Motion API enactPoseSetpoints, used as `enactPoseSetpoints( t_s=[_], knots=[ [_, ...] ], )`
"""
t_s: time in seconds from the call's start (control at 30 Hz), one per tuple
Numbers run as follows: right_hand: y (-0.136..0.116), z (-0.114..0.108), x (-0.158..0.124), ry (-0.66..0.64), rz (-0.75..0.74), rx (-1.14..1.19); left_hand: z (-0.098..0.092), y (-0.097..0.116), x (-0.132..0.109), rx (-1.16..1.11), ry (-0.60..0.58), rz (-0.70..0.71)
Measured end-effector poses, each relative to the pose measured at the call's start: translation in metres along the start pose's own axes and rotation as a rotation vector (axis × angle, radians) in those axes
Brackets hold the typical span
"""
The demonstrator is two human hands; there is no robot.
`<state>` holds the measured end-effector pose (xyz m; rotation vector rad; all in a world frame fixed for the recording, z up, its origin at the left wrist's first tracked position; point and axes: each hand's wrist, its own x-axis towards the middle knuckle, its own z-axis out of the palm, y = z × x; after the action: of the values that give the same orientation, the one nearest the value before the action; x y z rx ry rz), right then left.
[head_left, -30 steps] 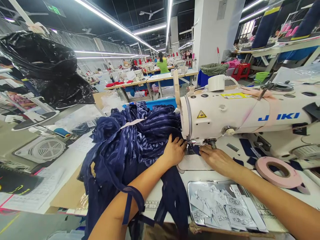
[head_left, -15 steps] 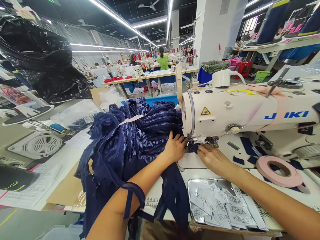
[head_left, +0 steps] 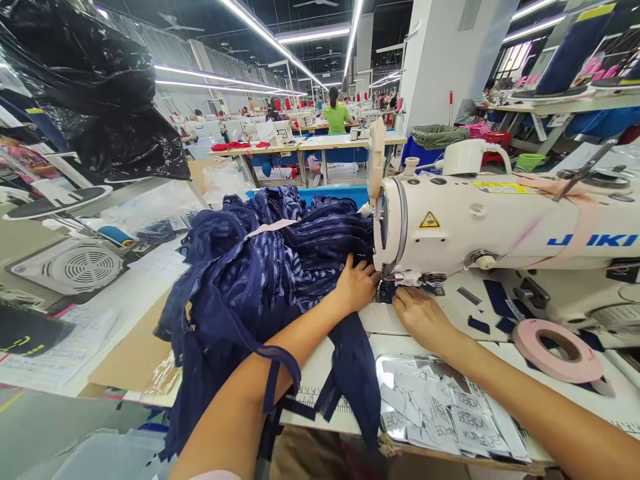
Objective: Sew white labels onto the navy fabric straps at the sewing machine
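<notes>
My left hand [head_left: 357, 285] lies on navy fabric just left of the sewing machine's [head_left: 460, 220] needle area, thumb spread from the other fingers, fingertips at the presser foot. Right of the needle, the fingers of my right hand [head_left: 420, 317] are pressed together at the edge of a small dark navy piece [head_left: 387, 291] under the foot; their tips are partly hidden. A large heap of navy lace garments [head_left: 260, 267], gathered by a pale strip [head_left: 273, 228], lies beside my left arm. Navy straps [head_left: 355, 373] hang over the table's front edge, and one loops across my left forearm.
A metal tray [head_left: 383, 363] of printed white labels [head_left: 450, 407] sits in front of my right forearm. Farther right lie a pink tape roll [head_left: 557, 350] and navy scraps [head_left: 479, 325]. Papers [head_left: 80, 353] and a black plastic bag [head_left: 125, 100] are at left.
The view has shifted slightly, so the machine appears farther right. Both hands stay beside the needle. The right fingers sit a little more bunched at the navy piece.
</notes>
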<state>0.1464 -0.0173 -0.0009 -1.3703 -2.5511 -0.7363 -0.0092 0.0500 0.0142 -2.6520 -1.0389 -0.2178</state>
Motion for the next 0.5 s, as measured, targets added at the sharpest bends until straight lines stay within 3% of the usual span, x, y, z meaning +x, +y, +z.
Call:
enactPoseSetpoints(
  t_s=[0.3,0.4,0.5],
  knots=[
    [0.009,0.004,-0.002,-0.09,0.004,0.017,0.003,0.001,0.001,-0.049,0.016,-0.042],
    [0.026,0.011,-0.008,-0.052,-0.026,0.0,-0.007,-0.001,-0.003,-0.187,0.009,-0.117],
    [0.041,0.018,-0.013,-0.031,-0.024,-0.005,-0.029,-0.005,-0.019,-0.4,0.041,-0.19]
  ],
)
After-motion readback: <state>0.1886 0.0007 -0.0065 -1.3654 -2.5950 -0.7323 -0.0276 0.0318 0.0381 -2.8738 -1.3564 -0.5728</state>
